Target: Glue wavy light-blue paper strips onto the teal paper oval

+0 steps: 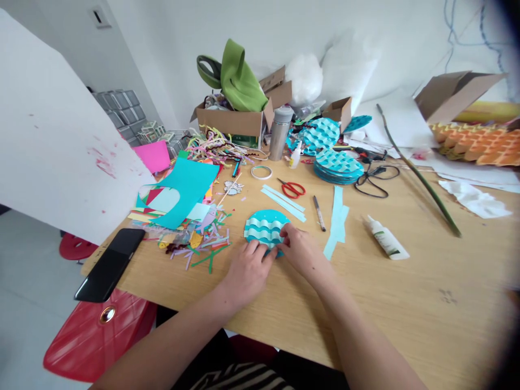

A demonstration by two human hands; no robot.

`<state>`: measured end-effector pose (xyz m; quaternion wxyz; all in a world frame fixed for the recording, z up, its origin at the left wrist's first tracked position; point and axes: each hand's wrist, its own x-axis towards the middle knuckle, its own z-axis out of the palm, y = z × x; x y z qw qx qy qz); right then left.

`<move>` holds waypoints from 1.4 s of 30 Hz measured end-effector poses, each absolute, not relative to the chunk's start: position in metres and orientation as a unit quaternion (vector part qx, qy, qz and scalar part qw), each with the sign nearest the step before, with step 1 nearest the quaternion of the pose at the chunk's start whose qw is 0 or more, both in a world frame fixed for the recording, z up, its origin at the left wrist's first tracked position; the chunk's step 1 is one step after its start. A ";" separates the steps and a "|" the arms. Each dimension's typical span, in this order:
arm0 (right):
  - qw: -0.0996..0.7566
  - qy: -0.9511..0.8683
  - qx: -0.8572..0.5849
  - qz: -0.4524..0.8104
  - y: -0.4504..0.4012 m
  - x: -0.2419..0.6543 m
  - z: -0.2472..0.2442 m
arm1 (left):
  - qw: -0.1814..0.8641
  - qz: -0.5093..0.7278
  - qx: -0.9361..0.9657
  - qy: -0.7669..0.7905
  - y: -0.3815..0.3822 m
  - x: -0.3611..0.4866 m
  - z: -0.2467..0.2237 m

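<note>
A round teal paper disc [266, 218] with wavy light-blue strips across it lies on the wooden table [406, 303]. My left hand [249, 271] rests at its lower edge, fingers bent together on the lowest strip. At the disc's right side my right hand [298, 246] pinches the end of a wavy strip. Flat light-blue strips [283, 203] lie behind the disc, with red-handled scissors [293, 189] beyond them. To the right are a pen [319, 213], more pale strips [338, 222] and a white glue bottle [388, 238] on its side.
Paper scraps [203, 238], teal sheets [190, 184] and a black phone [109, 265] lie on the left. Farther back stand a steel flask [280, 135], a cardboard box [231, 120] and stacked wavy discs [338, 167]. A green stem [422, 176] lies at right.
</note>
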<state>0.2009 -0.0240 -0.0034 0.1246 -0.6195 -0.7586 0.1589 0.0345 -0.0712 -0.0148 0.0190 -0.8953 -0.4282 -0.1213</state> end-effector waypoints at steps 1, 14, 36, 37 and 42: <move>0.124 -0.759 -0.620 0.156 -0.024 0.201 -0.004 | 0.022 -0.120 -0.895 -0.430 -0.071 0.035 -0.015; 0.112 -0.763 -0.618 0.154 -0.024 0.201 -0.004 | 0.063 -0.100 -0.893 -0.435 -0.070 0.041 -0.016; 0.125 -0.759 -0.618 0.163 -0.024 0.201 0.002 | 0.059 -0.077 -0.888 -0.450 -0.070 0.047 -0.017; 0.126 -0.757 -0.620 0.166 -0.024 0.201 0.002 | 0.059 -0.077 -0.888 -0.450 -0.070 0.047 -0.017; 0.141 -0.751 -0.623 0.168 -0.023 0.203 0.002 | 0.061 -0.076 -0.887 -0.451 -0.070 0.046 -0.018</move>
